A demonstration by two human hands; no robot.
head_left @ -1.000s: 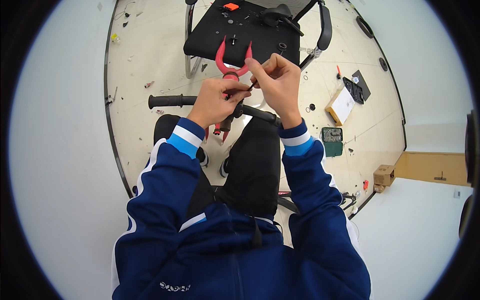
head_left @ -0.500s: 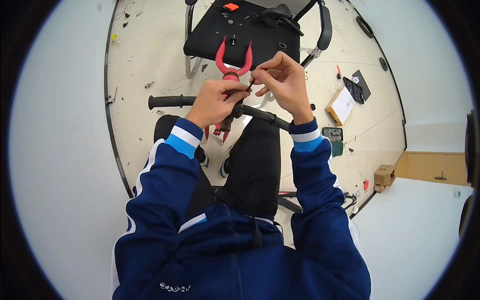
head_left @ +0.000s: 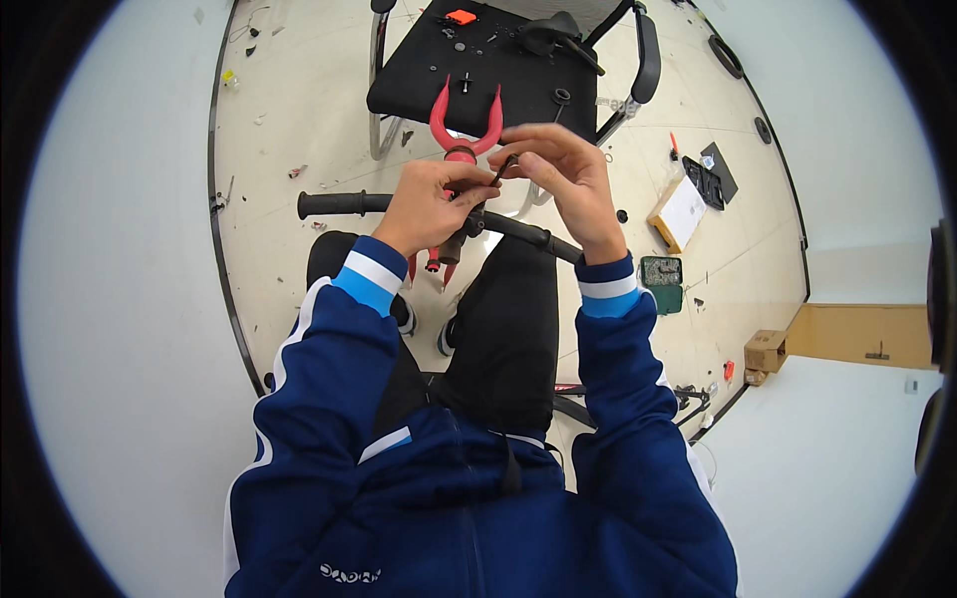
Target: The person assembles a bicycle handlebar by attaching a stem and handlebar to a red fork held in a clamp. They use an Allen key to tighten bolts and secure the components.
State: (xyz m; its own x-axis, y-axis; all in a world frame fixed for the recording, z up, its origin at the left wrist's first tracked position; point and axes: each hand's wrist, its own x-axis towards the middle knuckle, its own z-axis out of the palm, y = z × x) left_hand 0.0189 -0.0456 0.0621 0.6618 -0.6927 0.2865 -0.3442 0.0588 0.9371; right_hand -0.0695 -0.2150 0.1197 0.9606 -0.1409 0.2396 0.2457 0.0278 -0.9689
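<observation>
My left hand (head_left: 431,207) is closed in a pinch on a slim dark bolt-like rod (head_left: 504,169), which slants up to the right. My right hand (head_left: 573,189) is beside the rod's wider upper end, its fingers stretched out and apart from the thumb. Whether they touch the rod is hard to see. Under both hands is a black handlebar (head_left: 344,203) with a dark stem. A pink-red bicycle fork (head_left: 439,115) points its prongs away from me, toward the chair. My left hand partly hides the fork's middle.
A black-seated chair (head_left: 419,85) ahead carries a bicycle saddle (head_left: 548,35), an orange item (head_left: 461,17) and small parts. To the right on the floor lie a green case (head_left: 666,297), a white-topped box (head_left: 680,214) and a black tool tray (head_left: 705,185). Cardboard boxes (head_left: 766,351) stand farther right.
My right hand's fingers have loosened from a pinch and straightened beside the rod, the hand shifting slightly down. My left hand keeps its hold, nearly still.
</observation>
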